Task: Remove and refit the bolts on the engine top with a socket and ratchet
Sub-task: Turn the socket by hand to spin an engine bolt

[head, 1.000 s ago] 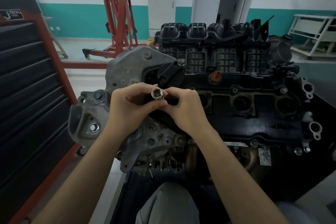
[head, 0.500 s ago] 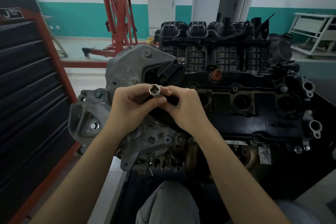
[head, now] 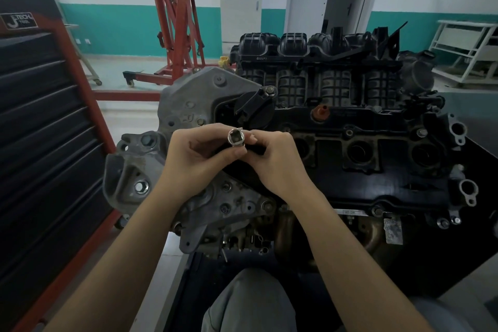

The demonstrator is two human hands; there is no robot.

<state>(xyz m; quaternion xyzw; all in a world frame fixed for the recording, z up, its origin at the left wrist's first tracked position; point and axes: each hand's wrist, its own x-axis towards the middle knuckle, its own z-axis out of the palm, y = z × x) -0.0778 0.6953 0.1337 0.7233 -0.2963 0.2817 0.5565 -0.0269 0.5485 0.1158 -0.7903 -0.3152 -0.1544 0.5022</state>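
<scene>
A silver socket (head: 236,138) with its square drive hole facing me is pinched between the fingers of both hands above the engine's left end. My left hand (head: 199,156) holds it from the left, thumb under it. My right hand (head: 272,162) grips it from the right, fingers curled; a dark piece shows beneath those fingers and I cannot tell what it is. The black engine top cover (head: 377,170) lies behind and right of the hands, with bolts (head: 421,132) along its edges. No ratchet is in view.
A black and red tool cabinet (head: 45,143) stands close on the left. A red engine hoist (head: 177,29) is behind on the floor. The grey timing cover (head: 194,105) sits under the hands. A white rack (head: 466,48) stands at far right. My knee (head: 250,302) is below.
Both hands have shifted the socket slightly up and to the left and turned it a little; the grip is the same.
</scene>
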